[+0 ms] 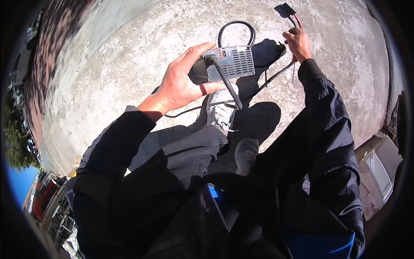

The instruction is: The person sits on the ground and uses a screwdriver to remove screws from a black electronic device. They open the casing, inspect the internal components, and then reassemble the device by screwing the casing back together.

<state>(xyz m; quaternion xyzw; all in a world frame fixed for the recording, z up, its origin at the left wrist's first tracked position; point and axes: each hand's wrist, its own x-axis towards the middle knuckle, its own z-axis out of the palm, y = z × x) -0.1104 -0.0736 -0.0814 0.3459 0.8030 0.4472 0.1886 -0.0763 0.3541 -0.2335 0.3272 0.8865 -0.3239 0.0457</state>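
My left hand (177, 80) grips a metal power supply box (236, 65) with slotted vents, thumb and fingers on opposite edges. A black plug (210, 59) sits in the face of the box, and its thick cord bends down in front of it. Behind the box, a black cable (237, 22) arches in a loop. To the right, my right hand (299, 46) is closed around red and black wires. A flat black connector (284, 10) sticks up beyond its fingers. Below that hand, a dark cable (278, 76) runs back toward the box.
Under me is a sunlit, stained concrete floor (142, 47). My grey shoe (221, 110) is just below the box, and dark shadows fall across the ground. A cardboard box (371, 177) with a white item stands at the lower right. Clutter lies at the lower left.
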